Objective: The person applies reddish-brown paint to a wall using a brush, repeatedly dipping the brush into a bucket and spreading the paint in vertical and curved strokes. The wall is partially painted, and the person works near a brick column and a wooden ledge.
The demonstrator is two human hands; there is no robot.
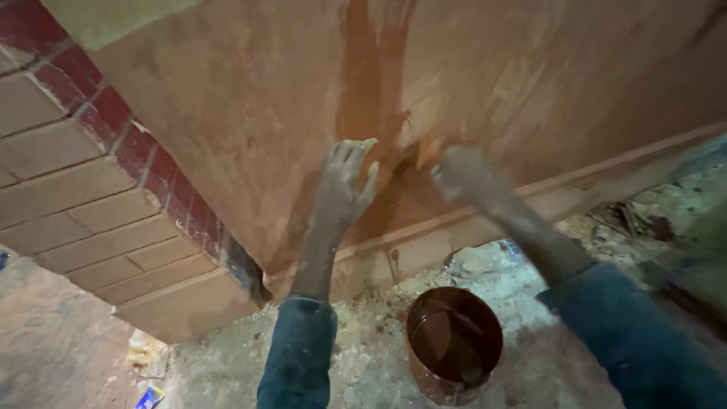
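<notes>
My left hand [344,182] rests flat on the brown plastered wall [250,98], fingers spread, beside a dark wet streak [371,83] that runs down the wall. My right hand [462,173] is blurred and pressed to the wall at the foot of that streak; whether it holds anything cannot be seen. Both hands are coated in pale dust, and both arms wear blue sleeves. Below, between my arms, stands a round bucket [453,341] of dark brown liquid on the floor.
A brick-patterned wall [83,204] with dark red edge blocks meets the plastered wall at a corner on the left. A raised skirting ledge [485,220] runs along the wall's base. The floor [363,356] is rough with pale debris and rubble [628,216] at right.
</notes>
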